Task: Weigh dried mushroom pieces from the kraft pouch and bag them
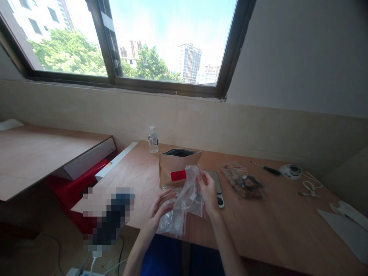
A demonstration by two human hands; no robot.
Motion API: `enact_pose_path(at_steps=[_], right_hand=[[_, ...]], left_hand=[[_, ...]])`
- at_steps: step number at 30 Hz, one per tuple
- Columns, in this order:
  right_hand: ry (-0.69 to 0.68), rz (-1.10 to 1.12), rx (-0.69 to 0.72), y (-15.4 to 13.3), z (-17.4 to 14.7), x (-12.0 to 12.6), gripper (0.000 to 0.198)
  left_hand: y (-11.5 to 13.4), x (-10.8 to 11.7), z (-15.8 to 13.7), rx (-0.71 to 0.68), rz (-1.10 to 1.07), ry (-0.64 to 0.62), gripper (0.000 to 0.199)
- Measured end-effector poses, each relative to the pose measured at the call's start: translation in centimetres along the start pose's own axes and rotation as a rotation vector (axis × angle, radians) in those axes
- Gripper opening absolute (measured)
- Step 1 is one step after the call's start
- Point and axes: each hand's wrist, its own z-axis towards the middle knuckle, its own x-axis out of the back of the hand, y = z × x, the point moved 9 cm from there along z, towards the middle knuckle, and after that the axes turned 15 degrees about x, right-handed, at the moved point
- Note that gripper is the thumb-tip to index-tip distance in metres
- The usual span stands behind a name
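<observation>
My right hand (208, 188) pinches the upper edge of a clear zip-lock bag (186, 189), which hangs tilted over the table and has a red seal line. My left hand (161, 207) is beside the bag's left side with its fingers stretched and apart; whether the fingertips touch the plastic is hard to tell. More clear zip-lock bags (172, 224) lie flat below, at the table's front edge. Just behind stands a brown paper pouch (166, 165), its dark mouth open, with a red label (178, 175). A small scale (220, 200) sits partly hidden behind my right hand.
A water bottle (153, 140) stands at the back. To the right are a filled plastic bag (243, 182), a screwdriver (271, 170), a white dome camera (290, 171), a coiled white cable (310, 188) and a white sheet (342, 230). A pixelated dark object (110, 222) is at left.
</observation>
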Motion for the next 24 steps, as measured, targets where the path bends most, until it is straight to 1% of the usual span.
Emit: enact_pose_path(at_steps=[4,6,8,10,13,14,16,18,20,21,23,24], right_hand=[[-0.177,-0.132,0.046,-0.7,-2.4,-1.8,0.042],[-0.19,-0.171,0.101,-1.2,-3.4,-2.3,0.039],[-0.134,-0.18,0.122,-1.3,-4.2,-2.1,0.04],[-0.032,-0.159,0.072,-0.7,-4.7,-1.3,0.042],[0.113,-0.092,-0.003,0.4,-5.1,0.0,0.043],[0.145,-0.076,-0.008,0.5,-5.0,0.4,0.042],[0.162,-0.076,0.004,0.7,-4.4,1.5,0.042],[0.161,-0.138,0.011,1.2,-3.1,3.5,0.042],[0.187,-0.301,0.046,1.8,-1.3,6.8,0.041],[0.21,-0.452,0.112,1.7,-0.4,8.9,0.038],[0.238,-0.852,0.243,1.4,1.3,12.5,0.03],[0.268,-1.038,0.247,1.8,1.9,14.2,0.032]], left_hand=[[0.0,-1.0,0.2,-0.06,0.076,0.155,0.045],[-0.3,-1.6,0.3,-0.083,0.114,0.213,0.044],[-0.5,-1.7,0.3,-0.098,0.149,0.277,0.043],[-0.5,-1.5,0.1,-0.11,0.176,0.336,0.044],[-0.6,-1.8,0.0,-0.088,0.188,0.343,0.048],[-0.7,-1.9,0.0,-0.074,0.19,0.334,0.05],[-0.7,-1.9,0.1,-0.067,0.196,0.335,0.053],[-0.4,-1.0,0.1,-0.087,0.206,0.383,0.055],[-0.1,0.5,0.3,-0.098,0.246,0.444,0.056],[-0.1,1.2,0.5,-0.093,0.276,0.463,0.055],[-0.1,2.2,1.0,-0.072,0.342,0.482,0.056],[0.1,2.5,1.1,-0.084,0.374,0.509,0.057]])
